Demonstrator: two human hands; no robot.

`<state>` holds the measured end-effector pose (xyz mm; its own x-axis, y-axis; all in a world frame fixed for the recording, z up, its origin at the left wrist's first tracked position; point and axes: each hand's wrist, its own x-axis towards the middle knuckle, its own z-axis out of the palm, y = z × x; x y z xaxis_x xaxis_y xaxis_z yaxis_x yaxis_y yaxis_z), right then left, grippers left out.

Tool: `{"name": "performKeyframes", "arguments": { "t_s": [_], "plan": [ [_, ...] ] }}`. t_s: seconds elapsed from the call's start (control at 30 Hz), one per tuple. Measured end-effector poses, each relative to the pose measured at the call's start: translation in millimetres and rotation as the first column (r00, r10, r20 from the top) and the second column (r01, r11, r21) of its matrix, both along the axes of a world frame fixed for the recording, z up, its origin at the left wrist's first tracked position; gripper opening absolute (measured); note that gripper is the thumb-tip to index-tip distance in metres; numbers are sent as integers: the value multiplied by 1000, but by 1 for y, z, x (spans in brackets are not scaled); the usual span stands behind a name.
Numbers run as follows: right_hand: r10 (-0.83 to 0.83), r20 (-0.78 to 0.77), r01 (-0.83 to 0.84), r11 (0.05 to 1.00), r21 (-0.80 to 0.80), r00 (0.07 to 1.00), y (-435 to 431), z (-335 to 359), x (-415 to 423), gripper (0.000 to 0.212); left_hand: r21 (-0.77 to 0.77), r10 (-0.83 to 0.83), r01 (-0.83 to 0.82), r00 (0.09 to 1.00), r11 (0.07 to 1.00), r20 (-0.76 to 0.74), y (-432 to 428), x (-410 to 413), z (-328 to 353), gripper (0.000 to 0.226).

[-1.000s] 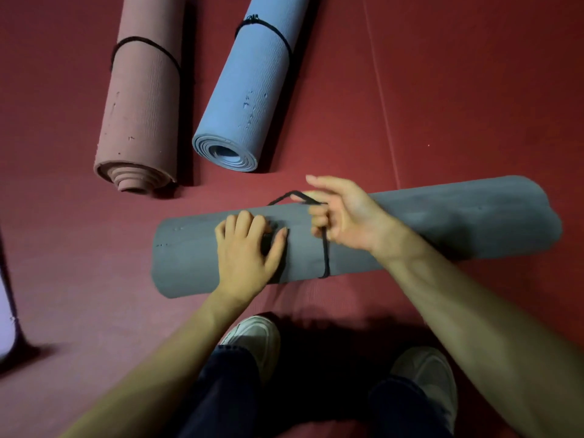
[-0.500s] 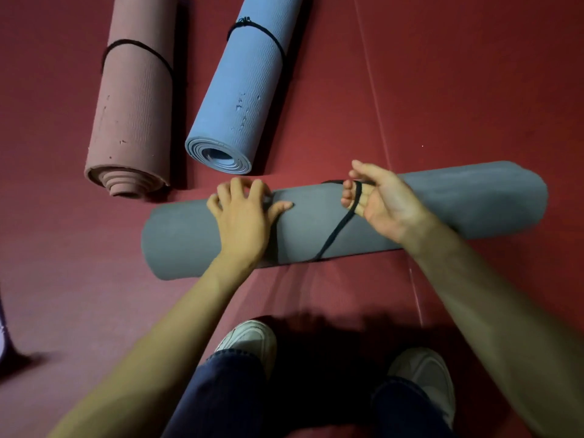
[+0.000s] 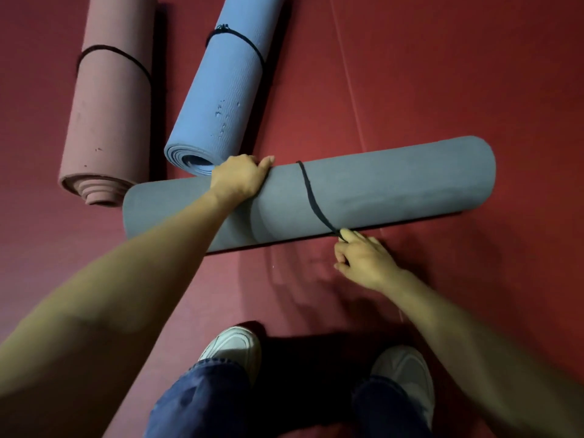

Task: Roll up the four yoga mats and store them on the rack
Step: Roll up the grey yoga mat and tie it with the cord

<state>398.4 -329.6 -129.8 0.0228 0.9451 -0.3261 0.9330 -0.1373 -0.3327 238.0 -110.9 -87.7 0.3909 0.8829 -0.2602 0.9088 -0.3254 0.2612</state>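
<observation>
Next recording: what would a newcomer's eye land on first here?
The grey mat lies rolled across the middle of the red floor, with the left hand gripping its far edge. The right hand pinches a black strap that runs over the mat to its near edge. Behind, a pink mat and a blue mat lie rolled and tied.

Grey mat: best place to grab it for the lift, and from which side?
Mid-length, beside the strap, from above, fingers curled over the far side as the left hand does. The grey mat lies long across the floor, so an end grip would likely sag. The strap runs slanted, its end pinched by the right hand; don't lift by it.
</observation>
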Motion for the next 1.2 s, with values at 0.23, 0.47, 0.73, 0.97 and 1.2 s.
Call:
{"name": "performKeyframes", "arguments": {
  "t_s": [0.23, 0.47, 0.73, 0.97, 1.2],
  "plan": [
    [-208, -141, 231, 958, 171, 968, -10, 19, 13, 23, 106, -23, 24, 1000, 994, -3, -14, -7, 1, 56],
    [-303, -934, 522, 836, -166, 189, 43, 99, -31, 2, 409, -35, 3, 997, 913, 69, -88, -28, -19, 42],
    [-604, -727, 603, 459, -653, -328, 90, 86, 8, 13, 414, -200, 138, 974, 900, 110, -151, -57, -20, 71],
    [-463, -792, 504, 832, -233, 398, 58, 82, -17, 7, 336, -328, 297, 944, 894, 37, -111, -58, -15, 100],
    [-302, -681, 459, 887, 57, 667, 28, 60, -40, 11, -75, -222, 220, 975, 973, -19, -23, -30, 11, 107]
  ]
}}
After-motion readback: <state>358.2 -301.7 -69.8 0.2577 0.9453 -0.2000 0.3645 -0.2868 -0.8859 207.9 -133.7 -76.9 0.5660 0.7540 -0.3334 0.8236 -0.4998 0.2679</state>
